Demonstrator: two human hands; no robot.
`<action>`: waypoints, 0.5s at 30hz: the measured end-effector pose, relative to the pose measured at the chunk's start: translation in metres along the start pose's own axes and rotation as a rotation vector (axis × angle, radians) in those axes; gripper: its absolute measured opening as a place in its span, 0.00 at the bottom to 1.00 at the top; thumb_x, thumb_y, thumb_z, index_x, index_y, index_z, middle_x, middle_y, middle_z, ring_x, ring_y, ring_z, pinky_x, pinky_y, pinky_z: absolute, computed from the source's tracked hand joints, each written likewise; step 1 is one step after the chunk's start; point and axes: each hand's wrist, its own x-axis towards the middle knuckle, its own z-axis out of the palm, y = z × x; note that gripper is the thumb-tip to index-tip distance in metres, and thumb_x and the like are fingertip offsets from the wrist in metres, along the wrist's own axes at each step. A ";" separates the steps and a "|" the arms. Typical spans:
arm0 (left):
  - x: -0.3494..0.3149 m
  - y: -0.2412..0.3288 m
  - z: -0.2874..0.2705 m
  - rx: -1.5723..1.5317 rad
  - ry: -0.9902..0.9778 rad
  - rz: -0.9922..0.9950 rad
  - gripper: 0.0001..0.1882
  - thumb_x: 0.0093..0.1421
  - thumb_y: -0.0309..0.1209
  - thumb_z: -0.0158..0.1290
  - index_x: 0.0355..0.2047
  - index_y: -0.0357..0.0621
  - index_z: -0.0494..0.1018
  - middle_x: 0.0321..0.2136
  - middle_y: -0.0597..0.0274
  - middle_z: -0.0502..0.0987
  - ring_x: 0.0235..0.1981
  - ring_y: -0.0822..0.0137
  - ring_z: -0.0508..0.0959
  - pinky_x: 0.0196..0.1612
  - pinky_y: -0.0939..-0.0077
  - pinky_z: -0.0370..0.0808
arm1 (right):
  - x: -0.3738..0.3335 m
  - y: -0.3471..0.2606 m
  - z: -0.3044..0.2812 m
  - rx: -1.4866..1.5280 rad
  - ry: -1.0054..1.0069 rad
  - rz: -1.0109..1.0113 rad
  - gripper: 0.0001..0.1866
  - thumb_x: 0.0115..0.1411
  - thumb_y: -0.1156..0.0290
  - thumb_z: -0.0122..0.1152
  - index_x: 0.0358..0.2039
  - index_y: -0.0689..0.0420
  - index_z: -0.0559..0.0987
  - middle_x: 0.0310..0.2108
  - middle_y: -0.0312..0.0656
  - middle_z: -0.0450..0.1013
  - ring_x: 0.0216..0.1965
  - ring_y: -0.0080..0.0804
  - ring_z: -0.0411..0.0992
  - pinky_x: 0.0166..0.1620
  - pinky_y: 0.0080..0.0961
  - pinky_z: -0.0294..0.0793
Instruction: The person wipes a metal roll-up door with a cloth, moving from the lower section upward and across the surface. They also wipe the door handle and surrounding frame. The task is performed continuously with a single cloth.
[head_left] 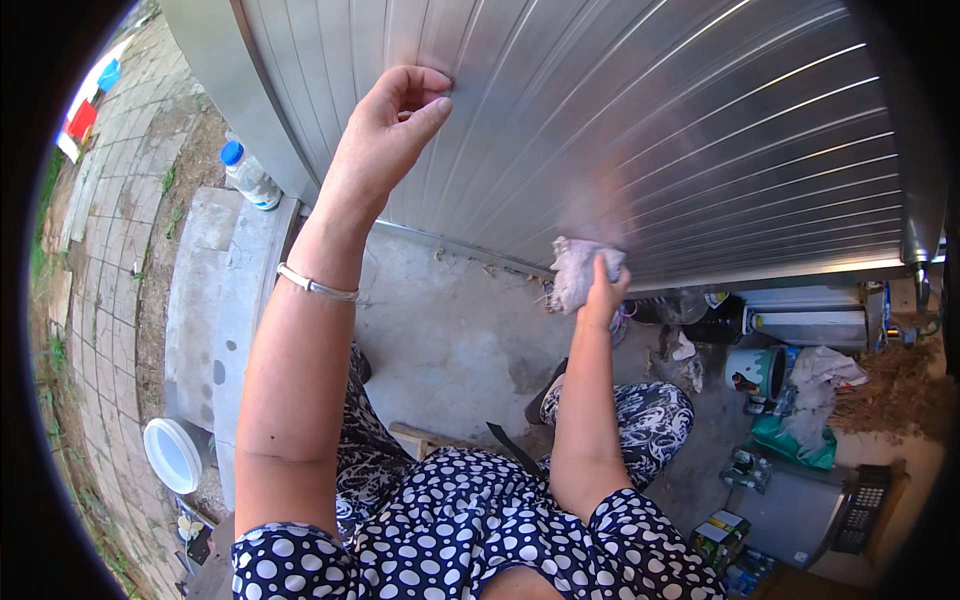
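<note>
A ribbed, shiny metal door [480,140] fills the upper part of the view. My left hand [395,130] is raised against its upper left part, fingers curled and thumb bent toward the index finger. Whether something small sits between those fingertips cannot be made out. Near the door's lower edge, my right hand [605,292] grips a bunched, pale pinkish-grey cloth [572,274] and presses it to the ribbed surface. The thumb lies over the cloth; the other fingers are mostly hidden.
A clear bottle with a blue cap [232,153] stands on the ledge left of the door. Lower left sits a white bucket [172,455]. On the right are a paint tin [757,372], plastic bags [825,390] and a dark crate [868,508]. Concrete floor [440,310] lies below the door.
</note>
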 end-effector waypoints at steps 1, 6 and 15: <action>0.000 0.002 0.000 0.005 0.002 -0.002 0.13 0.61 0.33 0.54 0.45 0.42 0.70 0.40 0.68 0.72 0.47 0.75 0.70 0.53 0.80 0.65 | 0.003 -0.019 -0.004 0.017 0.009 -0.104 0.31 0.54 0.68 0.67 0.55 0.61 0.63 0.51 0.47 0.66 0.48 0.37 0.67 0.49 0.34 0.71; 0.003 -0.006 -0.002 -0.003 0.004 0.008 0.14 0.61 0.33 0.54 0.45 0.42 0.70 0.40 0.68 0.72 0.46 0.75 0.70 0.54 0.80 0.64 | 0.001 -0.194 0.005 -0.063 0.009 -0.659 0.29 0.55 0.69 0.65 0.53 0.61 0.63 0.51 0.48 0.64 0.51 0.36 0.64 0.52 0.34 0.67; 0.007 -0.009 -0.001 -0.033 0.001 0.021 0.13 0.61 0.32 0.54 0.45 0.43 0.71 0.40 0.69 0.73 0.46 0.75 0.71 0.55 0.80 0.63 | 0.007 -0.365 0.037 -0.064 0.103 -1.160 0.35 0.54 0.64 0.67 0.55 0.64 0.59 0.52 0.54 0.62 0.51 0.40 0.66 0.54 0.34 0.69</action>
